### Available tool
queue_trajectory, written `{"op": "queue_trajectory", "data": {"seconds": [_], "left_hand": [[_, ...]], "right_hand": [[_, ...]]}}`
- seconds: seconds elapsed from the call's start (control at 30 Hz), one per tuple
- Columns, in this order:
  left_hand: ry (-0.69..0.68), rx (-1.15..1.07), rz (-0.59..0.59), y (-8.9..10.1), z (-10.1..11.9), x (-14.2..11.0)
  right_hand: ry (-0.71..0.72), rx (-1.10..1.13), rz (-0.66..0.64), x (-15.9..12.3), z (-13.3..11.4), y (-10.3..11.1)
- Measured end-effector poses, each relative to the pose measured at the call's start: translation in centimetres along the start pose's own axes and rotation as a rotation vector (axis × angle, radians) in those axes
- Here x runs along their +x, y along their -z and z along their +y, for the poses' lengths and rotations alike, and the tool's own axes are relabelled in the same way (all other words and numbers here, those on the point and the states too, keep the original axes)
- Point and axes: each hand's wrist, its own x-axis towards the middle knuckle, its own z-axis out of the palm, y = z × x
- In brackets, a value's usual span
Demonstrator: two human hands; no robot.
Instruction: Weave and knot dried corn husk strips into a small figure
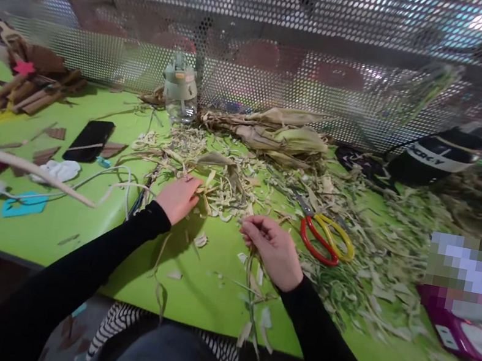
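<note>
My left hand point(179, 198) reaches to the near edge of a heap of pale dried husk scraps point(225, 187). Its fingers stretch forward and touch the strips; the fingertips are partly hidden. My right hand point(274, 250) is closed in a pinch, thumb against fingers. A bunch of thin dried plant stems point(251, 300) with curled leaf strips hangs below it, over the table's front edge. Scissors point(326, 239) with one red and one yellow handle lie to the right of my right hand, blades among the scraps.
Dried corn husks point(286, 135) and a clear bottle point(182, 92) stand before a perforated metal screen point(250, 76). A phone point(88, 141), white cable and crumpled tissue point(58, 171) lie left on the green table point(84, 246). A black bottle point(438, 156) leans right, near more plant scraps.
</note>
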Motion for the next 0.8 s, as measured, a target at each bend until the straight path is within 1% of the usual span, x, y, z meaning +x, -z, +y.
{"op": "queue_trajectory", "data": {"seconds": [0.07,0.1,0.17,0.23,0.3,0.4,0.53,0.63,0.8], "left_hand": [[-0.010,-0.060,-0.018,-0.3,0.2,0.2],[-0.010,-0.130,-0.014,-0.3,0.5,0.2],[0.002,-0.362,-0.014,-0.1,1.3,-0.2],[0.045,-0.671,-0.031,0.0,2.4,-0.8],[0.069,-0.899,-0.022,-0.4,3.5,-1.3],[0.092,-1.104,-0.021,-1.3,4.9,-1.8],[0.039,-1.280,-0.095,-1.6,6.0,-2.3],[0.014,-1.296,-0.128,-1.4,6.5,-2.6],[0.053,-1.340,-0.143,-1.3,6.9,-2.5]], "right_hand": [[-0.002,0.044,0.017,0.1,-0.2,-0.1],[0.005,0.072,0.030,0.2,-0.3,-0.2],[0.039,0.129,0.071,0.2,-0.6,-0.3],[0.096,0.159,0.130,-0.1,-0.9,-0.5],[0.171,0.126,0.195,-0.5,-1.2,-0.7],[0.293,-0.024,0.284,-1.1,-1.6,-0.9],[0.396,-0.216,0.351,-1.3,-1.9,-0.9],[0.429,-0.259,0.354,-1.2,-1.9,-0.7],[0.485,-0.321,0.370,-1.4,-2.1,-0.6]]}}
